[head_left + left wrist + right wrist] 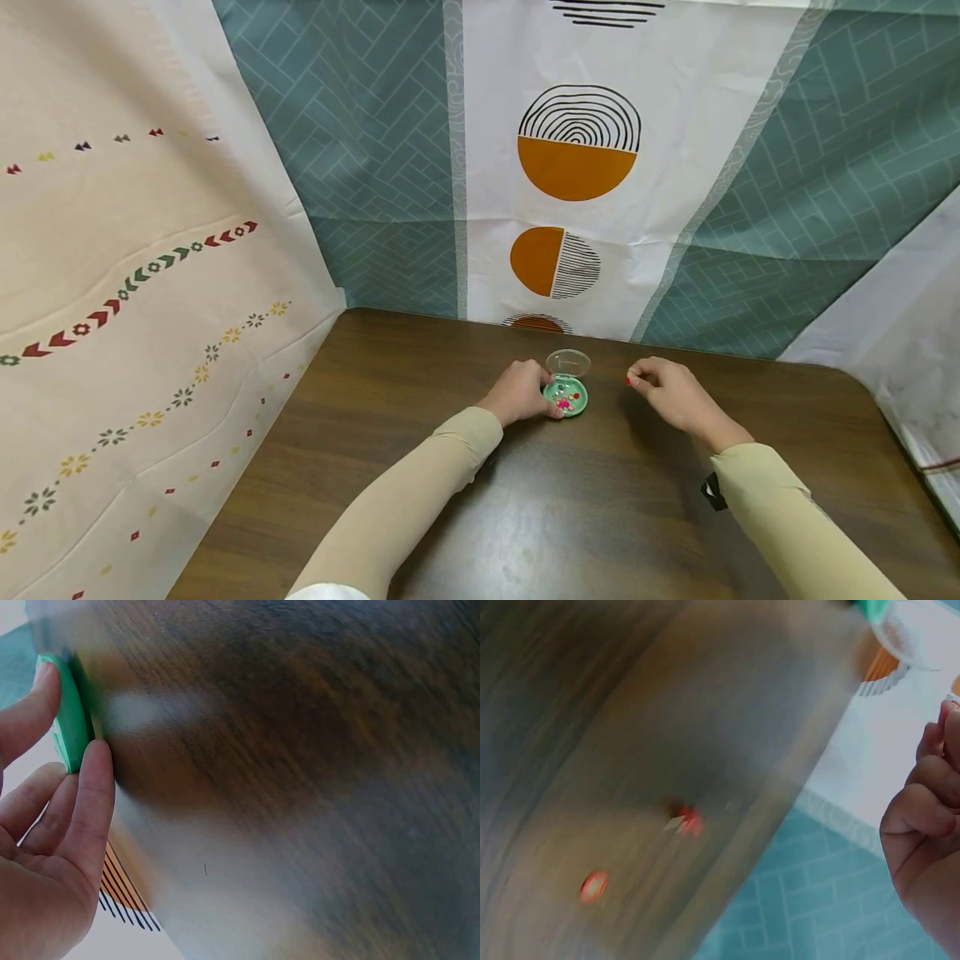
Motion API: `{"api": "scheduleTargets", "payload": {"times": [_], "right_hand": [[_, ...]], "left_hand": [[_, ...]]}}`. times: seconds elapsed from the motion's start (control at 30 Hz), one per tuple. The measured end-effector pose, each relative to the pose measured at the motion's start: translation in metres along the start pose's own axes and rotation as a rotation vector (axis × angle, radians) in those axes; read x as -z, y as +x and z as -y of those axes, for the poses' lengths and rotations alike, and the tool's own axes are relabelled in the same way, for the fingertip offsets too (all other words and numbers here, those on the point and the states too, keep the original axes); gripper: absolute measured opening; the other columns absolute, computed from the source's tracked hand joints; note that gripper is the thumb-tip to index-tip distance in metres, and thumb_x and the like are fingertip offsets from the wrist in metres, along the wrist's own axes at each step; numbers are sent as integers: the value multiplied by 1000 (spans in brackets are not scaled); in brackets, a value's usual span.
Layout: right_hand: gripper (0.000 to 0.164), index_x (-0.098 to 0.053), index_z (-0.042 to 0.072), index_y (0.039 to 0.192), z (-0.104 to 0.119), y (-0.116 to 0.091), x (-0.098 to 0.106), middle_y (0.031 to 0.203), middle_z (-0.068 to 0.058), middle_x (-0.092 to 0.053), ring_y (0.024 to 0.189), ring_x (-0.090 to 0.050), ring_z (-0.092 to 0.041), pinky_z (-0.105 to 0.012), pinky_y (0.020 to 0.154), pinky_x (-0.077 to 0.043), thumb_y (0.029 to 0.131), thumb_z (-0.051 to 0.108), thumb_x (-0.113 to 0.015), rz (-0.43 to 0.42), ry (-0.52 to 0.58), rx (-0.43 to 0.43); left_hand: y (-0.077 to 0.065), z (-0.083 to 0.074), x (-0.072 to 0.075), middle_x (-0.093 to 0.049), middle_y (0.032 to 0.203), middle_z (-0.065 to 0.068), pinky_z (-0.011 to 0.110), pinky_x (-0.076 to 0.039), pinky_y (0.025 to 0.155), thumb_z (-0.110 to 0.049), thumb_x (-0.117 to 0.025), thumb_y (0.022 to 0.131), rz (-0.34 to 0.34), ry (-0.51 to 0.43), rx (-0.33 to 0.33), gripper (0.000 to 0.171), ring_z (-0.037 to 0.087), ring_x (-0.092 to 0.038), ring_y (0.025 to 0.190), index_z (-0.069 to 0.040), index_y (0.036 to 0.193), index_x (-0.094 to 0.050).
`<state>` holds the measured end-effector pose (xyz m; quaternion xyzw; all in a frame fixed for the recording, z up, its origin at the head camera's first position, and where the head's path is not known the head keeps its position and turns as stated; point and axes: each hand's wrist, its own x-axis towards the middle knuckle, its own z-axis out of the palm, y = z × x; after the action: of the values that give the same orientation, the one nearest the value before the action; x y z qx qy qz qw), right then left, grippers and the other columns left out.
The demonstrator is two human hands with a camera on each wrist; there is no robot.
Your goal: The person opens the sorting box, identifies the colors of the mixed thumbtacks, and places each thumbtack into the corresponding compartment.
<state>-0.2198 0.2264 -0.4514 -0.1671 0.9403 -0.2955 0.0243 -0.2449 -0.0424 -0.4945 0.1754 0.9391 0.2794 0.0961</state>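
Note:
A small round green case [575, 407] lies on the table with its clear lid [568, 362] raised at the far side. Several tiny pink, red and pale pieces lie inside it. My left hand [523, 392] holds the case by its left edge, thumb on the near side; the left wrist view shows the fingers around the green rim [72, 720]. To the right of the case, my right hand [671, 393] pinches a tiny red piece [628, 381] between thumb and fingers, above the table. What kind of pieces these are is too small to tell.
In the right wrist view, a small red-and-white round piece [593, 886] and a blurred red piece [690, 821] lie on the brown wooden table [480, 533]. A patterned cloth [397, 167] hangs behind the table's far edge, and a cream cloth [150, 275] hangs on the left.

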Motion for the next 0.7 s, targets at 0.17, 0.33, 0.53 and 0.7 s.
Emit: {"api": "scheduleTargets", "payload": {"times": [0.17, 0.33, 0.53, 0.7], "right_hand": [[8, -60, 23, 92, 7, 10, -5, 91, 0, -60, 79, -50, -17, -35, 67, -41, 95, 28, -54, -31, 111, 6], [8, -62, 20, 91, 13, 20, -13, 87, 0, -57, 74, -48, -19, -36, 62, -41, 94, 24, -56, -20, 107, 3], [9, -65, 17, 90, 18, 28, -30, 82, 4, -56, 69, -47, -18, -35, 61, -40, 92, 22, -58, -1, 41, 5], [8, -67, 19, 86, 19, 32, -44, 80, 7, -57, 67, -48, -16, -34, 61, -41, 90, 23, -61, 35, -16, 6]], "left_hand": [[0, -1, 0, -63, 106, -10, 17, -41, 75, -43, -84, 61, 0, -10, -2, 61, 1, -52, 88, -15, 113, -68], [0, -1, 2, -63, 106, -11, 17, -41, 73, -43, -85, 61, -4, -15, 7, 61, 1, -52, 86, -15, 112, -68], [1, -1, 1, -64, 104, -10, 18, -41, 73, -43, -85, 60, -6, -23, 21, 60, 1, -52, 84, -16, 111, -69], [1, -1, -1, -64, 103, -10, 19, -42, 74, -44, -84, 61, -11, -22, 20, 58, 1, -52, 84, -16, 110, -69]]}}
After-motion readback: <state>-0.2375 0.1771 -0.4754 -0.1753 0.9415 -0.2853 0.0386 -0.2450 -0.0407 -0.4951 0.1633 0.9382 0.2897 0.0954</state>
